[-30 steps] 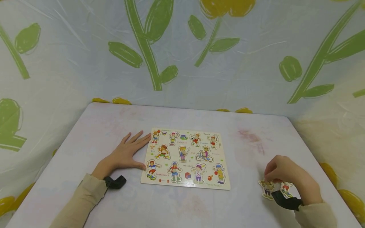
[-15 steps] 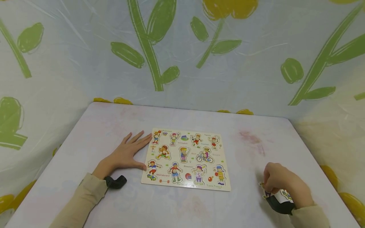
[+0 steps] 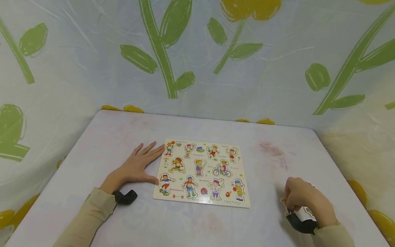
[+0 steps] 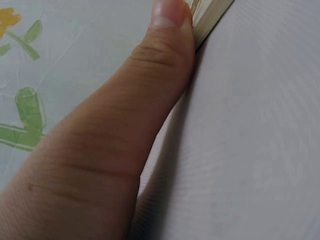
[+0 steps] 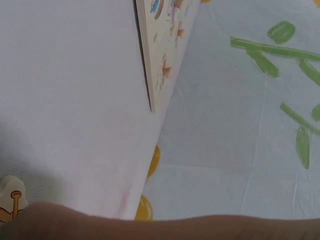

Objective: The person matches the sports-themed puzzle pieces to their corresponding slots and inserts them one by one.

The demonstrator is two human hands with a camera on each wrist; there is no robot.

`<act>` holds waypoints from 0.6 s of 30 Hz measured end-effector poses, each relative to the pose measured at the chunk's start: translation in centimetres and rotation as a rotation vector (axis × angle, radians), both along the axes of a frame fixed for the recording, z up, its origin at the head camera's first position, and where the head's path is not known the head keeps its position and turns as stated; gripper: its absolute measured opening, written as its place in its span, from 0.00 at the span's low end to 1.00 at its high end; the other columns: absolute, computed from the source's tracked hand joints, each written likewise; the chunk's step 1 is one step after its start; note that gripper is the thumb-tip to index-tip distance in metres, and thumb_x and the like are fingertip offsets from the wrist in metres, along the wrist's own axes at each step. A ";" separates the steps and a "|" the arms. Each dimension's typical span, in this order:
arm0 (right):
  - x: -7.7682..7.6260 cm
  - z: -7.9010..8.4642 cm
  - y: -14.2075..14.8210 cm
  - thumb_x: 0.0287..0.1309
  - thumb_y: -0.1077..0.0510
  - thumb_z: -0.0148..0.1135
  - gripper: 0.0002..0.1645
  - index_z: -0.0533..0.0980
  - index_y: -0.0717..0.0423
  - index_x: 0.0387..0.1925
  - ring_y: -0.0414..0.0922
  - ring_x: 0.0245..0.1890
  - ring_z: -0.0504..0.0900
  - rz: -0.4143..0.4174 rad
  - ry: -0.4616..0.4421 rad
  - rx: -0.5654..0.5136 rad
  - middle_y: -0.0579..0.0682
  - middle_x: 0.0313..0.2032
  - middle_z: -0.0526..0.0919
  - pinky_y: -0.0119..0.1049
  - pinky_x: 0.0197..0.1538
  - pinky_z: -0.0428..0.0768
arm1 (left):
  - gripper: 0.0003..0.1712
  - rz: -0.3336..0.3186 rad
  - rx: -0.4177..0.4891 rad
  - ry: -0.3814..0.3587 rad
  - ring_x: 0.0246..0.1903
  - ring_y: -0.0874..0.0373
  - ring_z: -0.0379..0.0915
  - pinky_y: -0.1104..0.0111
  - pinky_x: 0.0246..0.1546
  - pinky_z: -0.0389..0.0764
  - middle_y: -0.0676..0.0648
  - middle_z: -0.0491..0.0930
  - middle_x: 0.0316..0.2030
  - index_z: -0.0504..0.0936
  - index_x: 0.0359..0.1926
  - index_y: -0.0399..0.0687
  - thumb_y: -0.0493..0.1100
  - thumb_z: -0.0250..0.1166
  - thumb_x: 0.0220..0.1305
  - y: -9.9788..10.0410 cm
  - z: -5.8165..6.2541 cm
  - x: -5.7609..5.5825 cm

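Note:
A wooden puzzle board [image 3: 189,168] with several sports figures set in it lies at mid-table. My left hand [image 3: 137,168] rests on the table with fingers spread, fingertips and thumb at the board's left edge. In the left wrist view the thumb [image 4: 105,135] touches the board's side [image 4: 212,22]. Right of the board, my right hand [image 3: 305,197] pinches a figure-shaped puzzle piece [image 3: 287,210] with curled fingers, which hide most of it. Part of that piece [image 5: 10,195] shows beside the finger in the right wrist view. Another puzzle piece [image 3: 309,212] lies partly hidden beneath the right hand.
The pale table [image 3: 213,226] has a flower-patterned cloth [image 3: 262,82] hanging behind it and along both sides. Black wrist devices stand out from both cuffs: the left one [image 3: 126,198] and the right one [image 3: 301,224]. Table surface lies between the board and the right hand.
My right hand has moved slightly left and down over the puzzle piece, its fingers now covering more of it. The left hand and board have stayed put; the view has shifted a little.

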State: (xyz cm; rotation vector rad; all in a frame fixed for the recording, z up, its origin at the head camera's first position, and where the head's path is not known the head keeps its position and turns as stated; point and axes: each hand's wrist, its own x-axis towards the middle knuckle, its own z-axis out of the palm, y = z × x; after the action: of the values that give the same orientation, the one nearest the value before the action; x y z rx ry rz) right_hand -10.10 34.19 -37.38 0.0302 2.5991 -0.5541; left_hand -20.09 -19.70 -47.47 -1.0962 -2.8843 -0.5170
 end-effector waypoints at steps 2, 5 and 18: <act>0.1 0.1 0.1 0.28 0.74 0.63 0.11 0.74 0.61 0.20 0.45 0.16 0.79 -0.001 0.000 -0.013 0.51 0.18 0.76 0.37 0.22 0.81 | 0.72 -0.001 -0.003 0.003 0.76 0.45 0.38 0.41 0.72 0.34 0.52 0.51 0.77 0.52 0.79 0.52 0.86 0.60 0.40 0.1 0.0 -0.1; 0.0 0.3 0.2 0.27 0.73 0.63 0.11 0.75 0.61 0.20 0.45 0.16 0.78 0.004 -0.007 -0.033 0.50 0.18 0.77 0.38 0.22 0.80 | 0.72 0.000 -0.003 0.003 0.76 0.45 0.38 0.41 0.71 0.35 0.52 0.51 0.77 0.52 0.79 0.52 0.86 0.60 0.40 0.0 0.0 0.0; -0.7 1.8 -0.5 0.34 0.68 0.68 0.09 0.75 0.57 0.16 0.43 0.17 0.77 0.060 0.054 -0.028 0.47 0.16 0.76 0.36 0.21 0.76 | 0.71 -0.002 0.005 -0.007 0.76 0.45 0.39 0.40 0.71 0.35 0.52 0.51 0.77 0.52 0.79 0.52 0.86 0.60 0.41 0.1 0.3 0.1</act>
State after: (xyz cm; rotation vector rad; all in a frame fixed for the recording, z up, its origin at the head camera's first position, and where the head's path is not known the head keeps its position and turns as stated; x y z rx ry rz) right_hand -10.77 33.72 -35.62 -0.0725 2.6344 -0.5764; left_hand -19.99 -19.64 -47.16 -1.0986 -2.8866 -0.5283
